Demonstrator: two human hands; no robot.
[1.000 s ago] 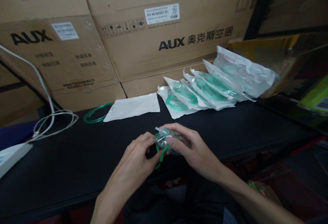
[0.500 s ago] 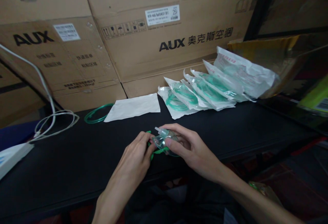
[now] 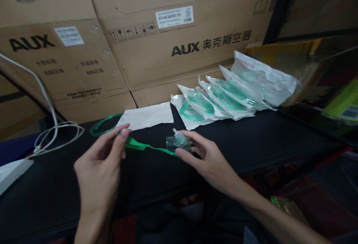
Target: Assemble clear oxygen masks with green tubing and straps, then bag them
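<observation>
Your left hand (image 3: 102, 162) pinches one end of the green strap (image 3: 137, 144), which stretches rightward, its long axis roughly sideways, to the clear mask (image 3: 173, 144) over the counter (image 3: 151, 184). Your right hand (image 3: 209, 162) is nearer, fingers curled around that mask: see-through, curved, its pale spout (image 3: 179, 136) tilted up and left.

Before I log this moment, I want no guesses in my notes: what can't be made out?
Head view: clear mask, its right side hidden by the right hand.
Head view: green strap, its end hidden in the left hand.
Head view: center white label, fine print too small and blurred.
Head view: white object, cut off by the left edge.
</observation>
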